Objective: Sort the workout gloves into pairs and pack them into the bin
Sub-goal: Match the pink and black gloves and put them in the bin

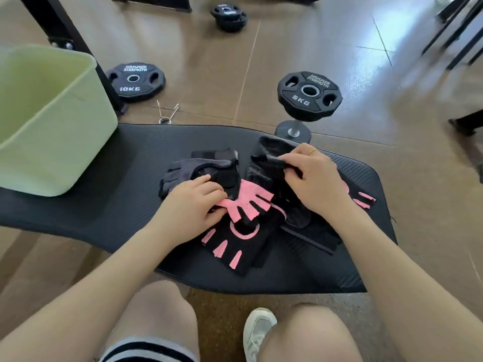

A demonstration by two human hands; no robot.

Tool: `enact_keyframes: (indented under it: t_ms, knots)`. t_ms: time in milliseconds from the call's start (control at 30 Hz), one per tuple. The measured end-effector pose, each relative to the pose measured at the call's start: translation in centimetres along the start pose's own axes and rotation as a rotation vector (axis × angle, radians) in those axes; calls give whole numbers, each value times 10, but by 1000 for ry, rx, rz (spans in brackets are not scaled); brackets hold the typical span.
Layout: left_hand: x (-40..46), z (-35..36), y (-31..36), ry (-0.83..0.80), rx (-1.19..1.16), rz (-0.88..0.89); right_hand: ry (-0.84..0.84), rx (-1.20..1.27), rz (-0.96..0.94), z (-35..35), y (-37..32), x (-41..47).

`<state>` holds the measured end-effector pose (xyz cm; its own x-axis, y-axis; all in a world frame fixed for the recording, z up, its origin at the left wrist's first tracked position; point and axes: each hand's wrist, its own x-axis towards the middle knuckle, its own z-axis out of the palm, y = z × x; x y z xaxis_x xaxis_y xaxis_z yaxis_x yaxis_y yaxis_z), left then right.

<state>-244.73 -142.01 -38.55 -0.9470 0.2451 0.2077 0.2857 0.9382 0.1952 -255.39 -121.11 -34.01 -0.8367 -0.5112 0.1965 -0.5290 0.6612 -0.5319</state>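
Observation:
Several fingerless workout gloves lie heaped on a black mat [109, 194]. My left hand [193, 205] pinches the edge of a pink mesh glove [251, 199], which lies over a black glove with pink patches [235, 246]. A grey and black glove [198, 171] sits just beyond my left hand. My right hand [313, 181] grips the strap of a black mesh glove [264, 158] at the back of the heap. Another pink-trimmed glove [363, 198] peeks out to the right of my right wrist. The pale green bin [52, 121] stands at the mat's left end, its inside out of view.
Weight plates lie on the brown floor: a 10 kg plate [134, 81], a 5 kg plate [309, 94] on a short post, and a stack [230, 17] farther back. A spring collar [167, 113] lies near the bin. Black rack legs stand at the back left and right.

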Motion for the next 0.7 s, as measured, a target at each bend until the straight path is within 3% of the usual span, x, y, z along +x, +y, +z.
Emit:
enact_keyframes:
  t_ms: [167, 267, 400, 467, 567, 700]
  knots:
    - [-5, -13, -9, 48, -231, -306, -204, -201, -56, 15, 1, -16]
    - [-24, -24, -23, 110, -110, -274, -298, -273, -29, 28, -2, -20]
    - [-51, -23, -46, -14, -45, -111, -337, -223, -43, 39, -6, -24]
    - [-56, -18, -47, -39, -93, -124, -337, -103, -165, 34, -9, -26]
    - [-62, -12, -47, -28, -184, -168, -382, -162, -496, 28, -12, -35]
    - [-64, -14, -53, -86, -296, -171, -674, -271, -546, 29, -11, -37]
